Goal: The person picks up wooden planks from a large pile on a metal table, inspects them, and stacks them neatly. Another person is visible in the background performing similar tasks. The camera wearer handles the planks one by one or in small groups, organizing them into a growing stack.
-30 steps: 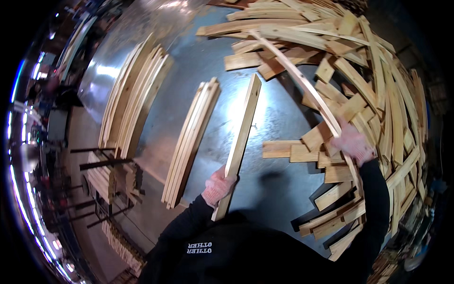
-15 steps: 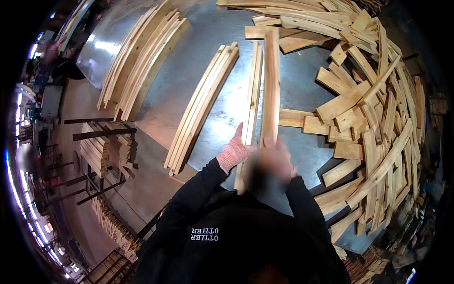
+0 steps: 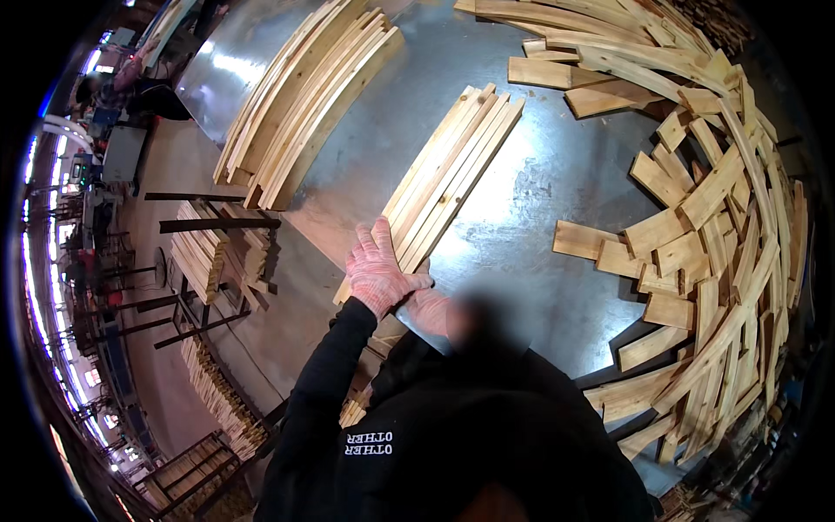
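Observation:
A bundle of long, narrow wooden boards [image 3: 452, 170] lies side by side at a slant on the metal table. My left hand [image 3: 378, 265], in a pinkish knit glove, rests on the near end of this bundle with its fingers stretched out and thumb to the right. Just below and right of it is my right hand [image 3: 430, 311], also gloved, close to the boards' near ends. Its fingers are hidden behind the left hand, and a blurred dark patch covers part of it.
Another stack of boards [image 3: 317, 109] lies at the far left of the metal table [image 3: 531, 230]. A jumbled heap of boards [image 3: 713, 209] curves along the right side and the back. Left of the table stands a dark metal rack [image 3: 217, 225] bearing more wood.
The narrow boards and the wide board that stood apart near my hands now lie against the bundle on the left. Both hands have moved left with them, and the view has shifted.

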`<state>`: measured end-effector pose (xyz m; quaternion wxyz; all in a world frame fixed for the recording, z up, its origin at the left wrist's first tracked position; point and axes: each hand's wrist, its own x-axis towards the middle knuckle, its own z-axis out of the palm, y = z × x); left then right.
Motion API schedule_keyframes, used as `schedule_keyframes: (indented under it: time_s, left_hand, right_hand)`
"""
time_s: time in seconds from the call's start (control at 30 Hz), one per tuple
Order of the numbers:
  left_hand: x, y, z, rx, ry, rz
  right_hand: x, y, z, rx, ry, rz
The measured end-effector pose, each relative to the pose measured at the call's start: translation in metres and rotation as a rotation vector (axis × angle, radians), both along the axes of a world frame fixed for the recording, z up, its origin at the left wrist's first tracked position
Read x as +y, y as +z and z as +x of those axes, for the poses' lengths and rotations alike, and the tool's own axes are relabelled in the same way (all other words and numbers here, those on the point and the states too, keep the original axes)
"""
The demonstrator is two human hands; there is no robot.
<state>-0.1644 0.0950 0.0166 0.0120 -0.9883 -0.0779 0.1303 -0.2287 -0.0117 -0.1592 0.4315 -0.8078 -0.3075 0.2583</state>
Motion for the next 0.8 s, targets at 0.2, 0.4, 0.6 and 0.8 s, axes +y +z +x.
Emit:
schedule_keyframes:
  time_s: [0.2,0.4,0.6,0.8]
  left_hand:
    - [0.014,0.001,0.013,0.141,0.150,-0.232]
    - [0.056,-0.016,0.039,0.552,0.779,-2.345]
    - [0.130,-0.079,0.106,0.390,0.660,-1.828]
    - [0.189,-0.068,0.134,-0.100,0.129,-0.879]
  right_hand:
    - [-0.079,0.077,0.029,0.194,-0.231,-0.059]
    - [-0.050,0.114,0.065,0.448,-0.662,0.258]
    - [0.022,0.149,0.147,0.566,-0.978,0.182]
    - [0.088,0.111,0.190,0.373,-0.899,-0.132]
